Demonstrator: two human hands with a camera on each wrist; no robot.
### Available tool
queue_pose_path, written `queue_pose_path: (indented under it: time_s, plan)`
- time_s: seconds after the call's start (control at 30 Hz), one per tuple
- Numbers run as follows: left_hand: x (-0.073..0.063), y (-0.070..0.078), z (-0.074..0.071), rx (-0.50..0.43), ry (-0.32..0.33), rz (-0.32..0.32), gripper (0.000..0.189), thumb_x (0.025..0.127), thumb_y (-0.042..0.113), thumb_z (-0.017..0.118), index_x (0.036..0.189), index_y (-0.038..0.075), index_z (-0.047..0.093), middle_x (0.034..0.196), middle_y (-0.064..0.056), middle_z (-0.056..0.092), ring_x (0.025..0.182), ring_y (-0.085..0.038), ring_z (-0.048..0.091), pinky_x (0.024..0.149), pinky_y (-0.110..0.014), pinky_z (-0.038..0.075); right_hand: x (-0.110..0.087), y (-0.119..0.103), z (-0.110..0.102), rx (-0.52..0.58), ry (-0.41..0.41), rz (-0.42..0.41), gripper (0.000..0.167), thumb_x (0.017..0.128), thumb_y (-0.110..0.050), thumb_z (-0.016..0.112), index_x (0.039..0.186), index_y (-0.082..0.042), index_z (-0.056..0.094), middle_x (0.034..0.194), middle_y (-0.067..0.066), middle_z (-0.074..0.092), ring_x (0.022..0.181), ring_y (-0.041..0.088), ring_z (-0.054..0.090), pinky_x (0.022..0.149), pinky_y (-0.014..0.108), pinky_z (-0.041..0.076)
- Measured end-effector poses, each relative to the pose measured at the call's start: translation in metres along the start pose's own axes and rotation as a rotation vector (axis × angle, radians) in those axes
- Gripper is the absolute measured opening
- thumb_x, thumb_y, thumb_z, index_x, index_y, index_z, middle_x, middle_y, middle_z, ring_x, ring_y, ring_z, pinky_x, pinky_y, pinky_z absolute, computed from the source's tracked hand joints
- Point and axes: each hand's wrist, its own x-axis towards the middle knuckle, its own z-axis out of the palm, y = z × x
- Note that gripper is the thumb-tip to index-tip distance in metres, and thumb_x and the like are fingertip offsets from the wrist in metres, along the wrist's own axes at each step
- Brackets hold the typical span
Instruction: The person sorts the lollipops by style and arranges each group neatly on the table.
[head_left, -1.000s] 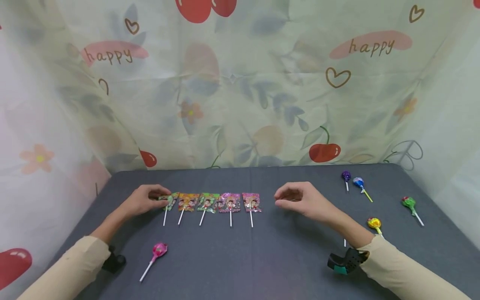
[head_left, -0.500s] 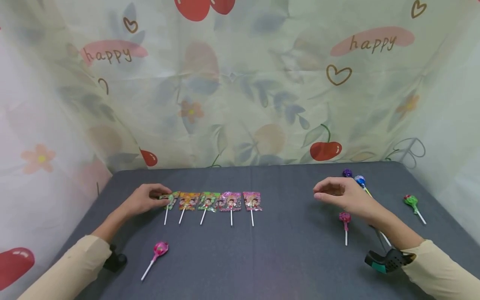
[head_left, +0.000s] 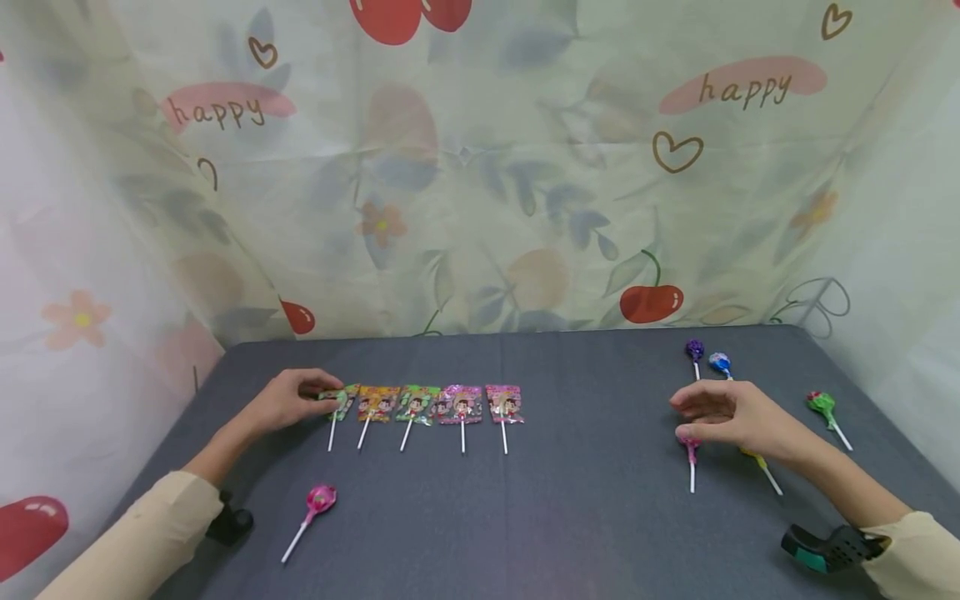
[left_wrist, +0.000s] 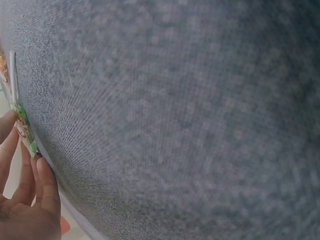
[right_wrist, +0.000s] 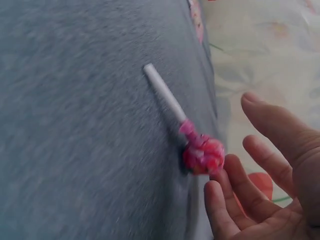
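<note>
Near the left edge of the desk [head_left: 570,517], the left hand [head_left: 291,402] had stayed put, its thumb and fingers pinching the first green packet [head_left: 348,403]. The left pink ball lollipop [head_left: 321,498] lay closer to the person. Next in line, along the back edge's left half, were the orange packet [head_left: 377,404], the second green packet [head_left: 417,403], the left pink packet [head_left: 460,404] and the right pink packet [head_left: 504,402]. None had moved. The right hand [head_left: 738,418] had just gone farther right and down, so the work seemed to have turned to the loose lollipops. Its fingers were spread apart, holding nothing, right by the right pink ball lollipop [right_wrist: 204,154]; whether they touched it was hard to tell. The purple lollipop [head_left: 695,350] and blue lollipop [head_left: 720,363] lay near the back right corner.
</note>
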Motion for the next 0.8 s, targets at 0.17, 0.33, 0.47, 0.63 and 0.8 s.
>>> queue_pose_path:
  time_s: [0.17,0.33,0.47,0.63,0.8]
  plan:
    - [0.0,0.001,0.0,0.001,-0.001,-0.006,0.029,0.094,0.014,0.076,0.119,0.0,0.071,0.118,-0.017,0.067,0.107,-0.035,0.064,0.087,-0.048,0.051,-0.006,0.008,-0.005,0.002,-0.06,-0.039,0.037,0.089,-0.004,0.078,0.121,0.008,0.063,0.118,0.025,0.066,0.104,0.019,0.068,0.082,0.028,0.054]
    - [-0.001,0.001,0.0,0.008,-0.001,0.005,0.028,0.094,0.013,0.075,0.119,-0.001,0.071,0.119,-0.018,0.066,0.109,-0.038,0.063,0.087,-0.049,0.051,-0.007,0.013,-0.008,0.005,-0.084,-0.067,0.037,0.088,-0.002,0.079,0.119,0.009,0.064,0.116,0.026,0.066,0.101,0.018,0.069,0.08,0.03,0.056]
    - [0.0,0.0,0.0,0.008,0.001,0.009,0.028,0.094,0.012,0.075,0.119,0.0,0.071,0.12,-0.018,0.066,0.109,-0.038,0.063,0.086,-0.049,0.052,-0.005,0.014,-0.008,0.021,-0.112,-0.078,0.033,0.088,-0.002,0.079,0.116,0.009,0.066,0.112,0.024,0.068,0.095,0.021,0.07,0.077,0.032,0.057]
    - [0.001,-0.001,0.0,0.006,0.0,0.004,0.029,0.094,0.013,0.075,0.119,0.0,0.071,0.12,-0.018,0.066,0.109,-0.038,0.063,0.086,-0.048,0.052,-0.004,0.013,-0.008,0.026,-0.128,-0.076,0.027,0.088,-0.002,0.079,0.111,0.008,0.068,0.105,0.018,0.071,0.091,0.023,0.07,0.074,0.032,0.057]
    - [0.001,-0.001,0.001,0.007,0.002,0.003,0.028,0.093,0.013,0.076,0.118,0.0,0.072,0.119,-0.018,0.066,0.108,-0.037,0.064,0.086,-0.048,0.052,-0.003,0.012,-0.007,0.028,-0.13,-0.077,0.023,0.088,-0.002,0.079,0.108,0.007,0.07,0.101,0.016,0.072,0.089,0.021,0.07,0.074,0.032,0.057]
